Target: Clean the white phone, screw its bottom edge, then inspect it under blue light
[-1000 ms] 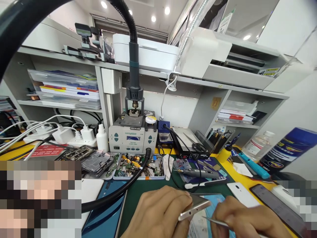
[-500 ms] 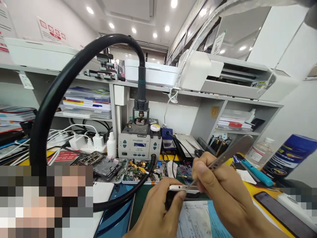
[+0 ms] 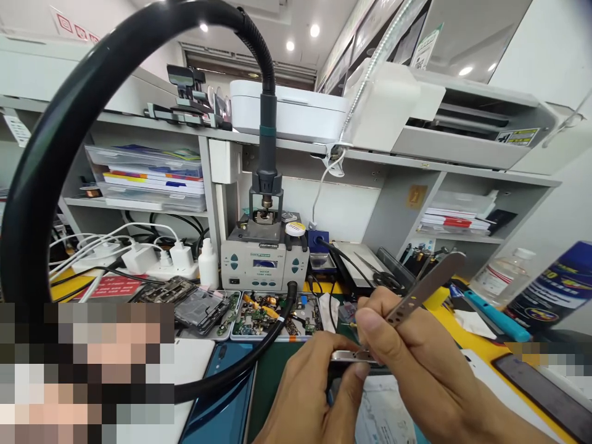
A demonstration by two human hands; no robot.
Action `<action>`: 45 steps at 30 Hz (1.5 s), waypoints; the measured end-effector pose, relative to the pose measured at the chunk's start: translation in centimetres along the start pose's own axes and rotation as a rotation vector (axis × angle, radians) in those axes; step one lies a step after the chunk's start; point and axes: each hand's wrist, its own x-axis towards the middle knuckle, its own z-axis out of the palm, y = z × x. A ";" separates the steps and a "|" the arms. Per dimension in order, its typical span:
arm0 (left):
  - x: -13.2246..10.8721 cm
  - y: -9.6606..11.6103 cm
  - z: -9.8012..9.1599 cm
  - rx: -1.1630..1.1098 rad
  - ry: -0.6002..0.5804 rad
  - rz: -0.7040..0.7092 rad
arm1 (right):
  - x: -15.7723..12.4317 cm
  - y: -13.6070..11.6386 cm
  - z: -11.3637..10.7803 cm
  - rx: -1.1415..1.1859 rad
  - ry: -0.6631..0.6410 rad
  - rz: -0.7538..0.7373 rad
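My left hand [image 3: 314, 388] is closed round a slim phone with a silver edge [image 3: 345, 356], its narrow side turned up toward me. Thumb and fingers pinch it at the left end. Metal tweezers [image 3: 425, 287] are gripped in my right hand [image 3: 416, 351]. Their broad, rounded tail with small holes points up and right, while the tips go down to the phone's edge, hidden behind my fingers. Below both hands lies a printed sheet [image 3: 386, 407] on a green mat [image 3: 271, 370].
A hot-air station [image 3: 254, 265] stands at the back, its thick black hose [image 3: 28, 135] arching over the left side. Before it sits a tray of circuit boards [image 3: 268, 336]. A blue phone [image 3: 222, 388] lies left, a dark phone [image 3: 536, 394] right, near a spray can [image 3: 548, 296].
My view has tilted down and come closer to the bench. The phone and both hands have shifted slightly right in view, and the phone's edge is turned differently. Both grips stay.
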 end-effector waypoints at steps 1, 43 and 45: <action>0.1 0.2 0.0 -0.022 -0.011 -0.038 | 0.0 0.1 0.0 0.000 -0.002 0.018; 0.5 -0.2 -0.7 -0.049 -0.113 -0.058 | 1.2 -0.7 0.6 -0.193 0.059 -0.173; 0.5 -0.3 -0.7 -0.037 -0.126 -0.052 | 1.3 -0.7 0.6 -0.174 0.094 -0.173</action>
